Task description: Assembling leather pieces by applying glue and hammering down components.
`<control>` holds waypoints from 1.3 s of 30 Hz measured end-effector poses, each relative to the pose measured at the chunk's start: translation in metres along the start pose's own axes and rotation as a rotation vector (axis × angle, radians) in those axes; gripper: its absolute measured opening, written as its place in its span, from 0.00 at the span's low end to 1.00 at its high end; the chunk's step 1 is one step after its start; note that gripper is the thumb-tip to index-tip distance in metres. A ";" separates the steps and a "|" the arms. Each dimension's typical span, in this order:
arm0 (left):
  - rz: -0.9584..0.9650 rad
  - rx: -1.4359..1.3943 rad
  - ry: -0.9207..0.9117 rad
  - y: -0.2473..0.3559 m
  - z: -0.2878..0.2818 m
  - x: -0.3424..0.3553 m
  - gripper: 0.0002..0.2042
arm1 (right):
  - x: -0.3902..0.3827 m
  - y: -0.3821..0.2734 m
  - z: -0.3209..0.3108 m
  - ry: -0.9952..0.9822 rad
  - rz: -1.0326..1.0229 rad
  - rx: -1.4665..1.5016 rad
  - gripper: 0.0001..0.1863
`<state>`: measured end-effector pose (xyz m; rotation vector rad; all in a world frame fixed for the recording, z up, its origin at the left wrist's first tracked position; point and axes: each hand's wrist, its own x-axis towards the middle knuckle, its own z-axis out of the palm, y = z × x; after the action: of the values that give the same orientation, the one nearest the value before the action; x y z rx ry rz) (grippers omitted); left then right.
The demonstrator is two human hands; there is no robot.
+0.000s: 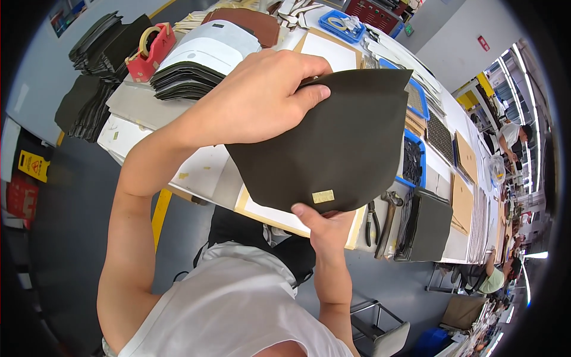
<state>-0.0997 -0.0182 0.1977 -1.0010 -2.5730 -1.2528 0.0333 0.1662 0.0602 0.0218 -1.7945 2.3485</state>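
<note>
A dark olive-brown, leather-like panel with rounded lower corners is held up above the near side of the table. A small pale sticker is on its face by the lower edge. My left hand grips its upper left side, thumb across the front and fingers partly behind. At the bottom edge my right hand pinches it, thumb in front and the other fingers mostly hidden. An offset edge at the right may be a second layer; I cannot tell. Beneath it lies a white board with a tan border.
Pliers and a hammer lie right of my right hand, beside a dark panel stack. Further left are a red tape dispenser and more stacked panels. A blue tray stands at the right; a stool is below.
</note>
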 end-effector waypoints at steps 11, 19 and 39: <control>0.102 0.284 0.263 -0.016 -0.057 0.005 0.14 | 0.076 0.061 -0.077 0.071 -0.044 -0.802 0.11; 0.070 0.958 0.497 -0.019 -0.153 0.046 0.11 | 0.087 0.134 -0.071 -0.128 -0.306 -1.532 0.38; -0.233 0.318 -0.058 -0.139 -0.290 0.133 0.14 | 0.036 0.109 0.009 -0.803 -0.422 -0.816 0.20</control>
<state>-0.3393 -0.2244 0.3436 -0.7018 -2.8781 -0.8231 -0.0199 0.1355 -0.0367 1.2141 -2.6016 1.2369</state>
